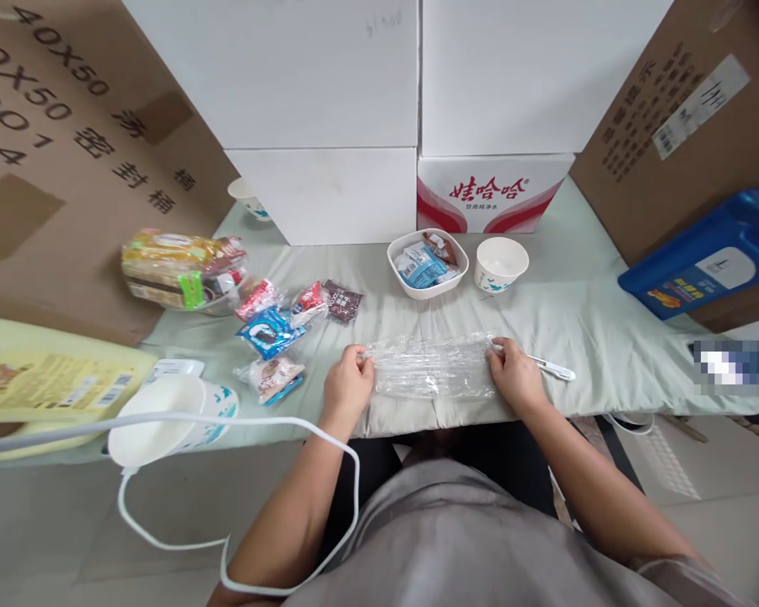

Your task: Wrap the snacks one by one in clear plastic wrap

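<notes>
A crinkled sheet of clear plastic film stretches between my two hands at the front of the cloth-covered table. My left hand pinches its left end. At the opposite end, my right hand grips the film between thumb and fingers. A white pen-like tool lies just right of my right hand, partly behind it. Beyond the film stand a white bowl holding several small packets and a paper cup. Wrapped snacks lie loose to the left of my left hand.
Stacked white boxes stand at the back, with cardboard cartons at both sides. A blue bottle leans at right. At left are a pack of snacks, a yellow bottle, paper cups and a white cable crossing in front.
</notes>
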`<move>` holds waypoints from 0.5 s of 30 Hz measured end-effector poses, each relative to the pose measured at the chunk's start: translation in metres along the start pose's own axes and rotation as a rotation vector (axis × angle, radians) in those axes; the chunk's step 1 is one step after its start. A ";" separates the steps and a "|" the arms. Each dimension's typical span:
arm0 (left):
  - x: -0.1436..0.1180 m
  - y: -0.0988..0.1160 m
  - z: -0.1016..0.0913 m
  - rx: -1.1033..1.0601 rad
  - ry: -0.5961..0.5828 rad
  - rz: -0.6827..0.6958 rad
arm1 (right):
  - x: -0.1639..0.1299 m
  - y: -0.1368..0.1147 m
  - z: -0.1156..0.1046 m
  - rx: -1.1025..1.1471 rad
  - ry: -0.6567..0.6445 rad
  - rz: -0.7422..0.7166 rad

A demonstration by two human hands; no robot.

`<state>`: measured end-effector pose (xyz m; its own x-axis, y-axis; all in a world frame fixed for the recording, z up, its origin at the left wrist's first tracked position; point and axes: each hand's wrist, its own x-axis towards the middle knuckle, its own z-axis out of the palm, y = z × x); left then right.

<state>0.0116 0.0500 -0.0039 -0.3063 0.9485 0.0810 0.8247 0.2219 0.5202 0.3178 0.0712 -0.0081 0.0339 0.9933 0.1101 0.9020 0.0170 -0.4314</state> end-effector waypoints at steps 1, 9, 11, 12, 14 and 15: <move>0.000 -0.001 0.000 0.030 0.020 0.008 | 0.000 -0.001 0.001 -0.028 -0.005 0.003; 0.005 0.001 -0.012 0.127 0.226 0.083 | -0.002 -0.006 0.001 -0.128 -0.042 0.012; -0.001 0.010 -0.012 0.108 0.289 0.245 | -0.004 -0.006 0.002 -0.123 -0.038 0.009; -0.006 0.016 -0.009 0.093 0.264 0.360 | -0.005 -0.006 0.003 -0.118 -0.031 0.003; -0.016 0.027 0.000 0.076 0.114 0.605 | -0.006 -0.006 0.005 -0.101 -0.007 -0.015; -0.021 0.031 0.006 0.083 0.025 0.703 | -0.007 -0.005 0.005 -0.088 0.003 -0.028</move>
<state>0.0465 0.0385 0.0059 0.3018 0.8683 0.3936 0.8645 -0.4233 0.2710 0.3108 0.0651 -0.0110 0.0094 0.9923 0.1238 0.9368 0.0346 -0.3482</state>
